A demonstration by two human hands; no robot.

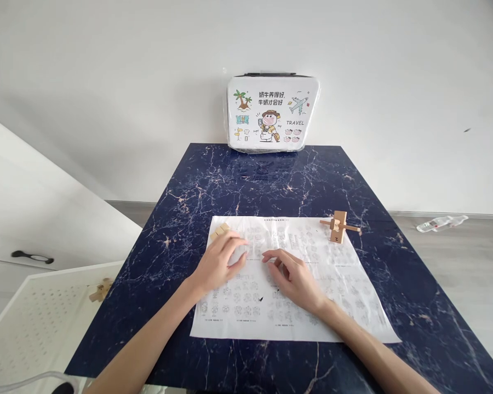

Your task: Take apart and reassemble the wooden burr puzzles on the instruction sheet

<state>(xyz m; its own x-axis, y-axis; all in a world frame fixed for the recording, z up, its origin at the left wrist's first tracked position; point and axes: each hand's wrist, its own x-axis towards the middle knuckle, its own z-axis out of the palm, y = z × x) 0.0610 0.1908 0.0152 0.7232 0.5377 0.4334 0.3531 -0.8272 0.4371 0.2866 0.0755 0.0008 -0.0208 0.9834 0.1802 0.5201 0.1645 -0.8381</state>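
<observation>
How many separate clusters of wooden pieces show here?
3: a pale cluster beside the left hand, a crossed cluster at the far right corner of the sheet, and a bin cluster in the white bin. Others may be hidden.

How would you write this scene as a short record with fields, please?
surface: dark blue marbled table
left hand: near pale wooden blocks, nothing visibly held
right hand: fingers curled, nothing visibly held
under both hands: large printed sheet
sheet's far right corner: crossed wooden pieces
far end: white printed case, upright
</observation>
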